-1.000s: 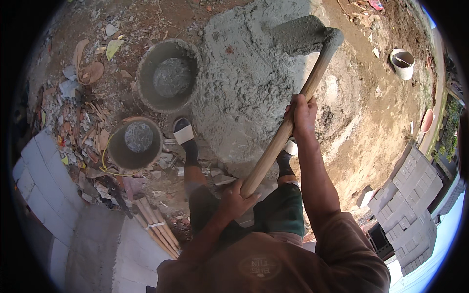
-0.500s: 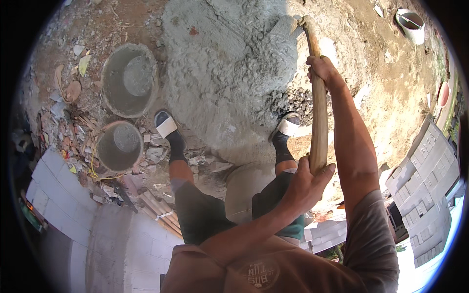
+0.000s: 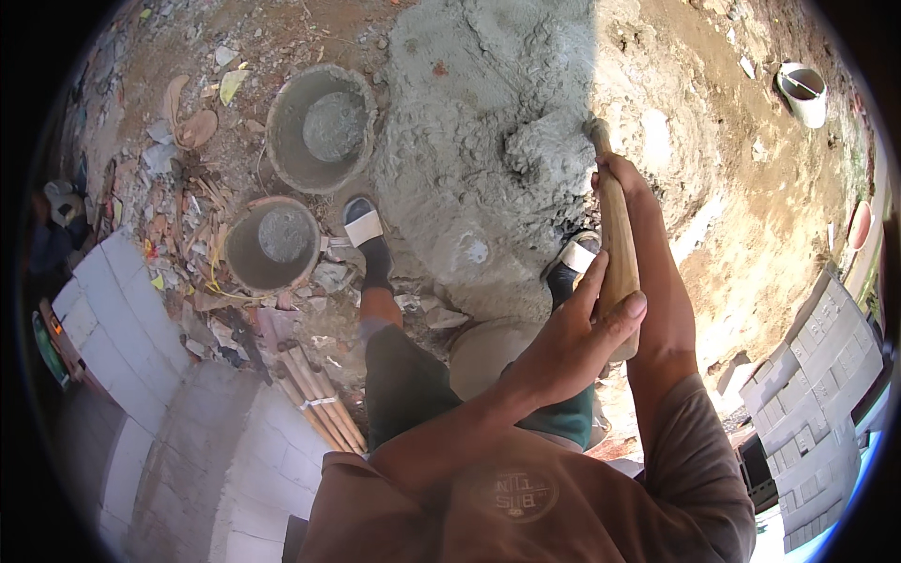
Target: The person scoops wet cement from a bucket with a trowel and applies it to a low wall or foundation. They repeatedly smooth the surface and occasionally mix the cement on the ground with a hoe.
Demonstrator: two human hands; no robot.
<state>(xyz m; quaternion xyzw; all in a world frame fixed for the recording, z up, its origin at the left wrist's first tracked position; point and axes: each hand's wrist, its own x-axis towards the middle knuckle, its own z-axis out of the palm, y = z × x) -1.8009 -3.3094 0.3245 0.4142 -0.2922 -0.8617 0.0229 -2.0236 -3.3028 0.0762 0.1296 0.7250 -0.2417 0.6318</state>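
A hoe with a thick wooden handle [image 3: 615, 220] slopes from the wet grey mortar [image 3: 469, 178] toward my body. Its blade is hidden at the mortar's edge. High on the shaft, my right hand [image 3: 623, 178] is closed around the wood. My left hand [image 3: 572, 342] crosses my body and loosely holds the handle near its butt end, thumb laid over the wood and a finger stretched along its left side. A heap of mortar [image 3: 554, 150] rises beside the top of the handle. My feet stand at the mortar's near edge.
Two round mortar-coated tubs, a larger one [image 3: 272, 131] and a smaller one [image 3: 230, 249], stand left among rubble. Bamboo poles [image 3: 324, 399] lie near a block wall [image 3: 122, 319]. A white bucket [image 3: 809, 111] is far right. Stacked grey blocks [image 3: 817, 394] stand at right.
The hoe has come back toward my body, and its blade, partly visible before, is now hidden. Both hands stay on the handle. The view has shifted, moving the tubs rightward in the picture.
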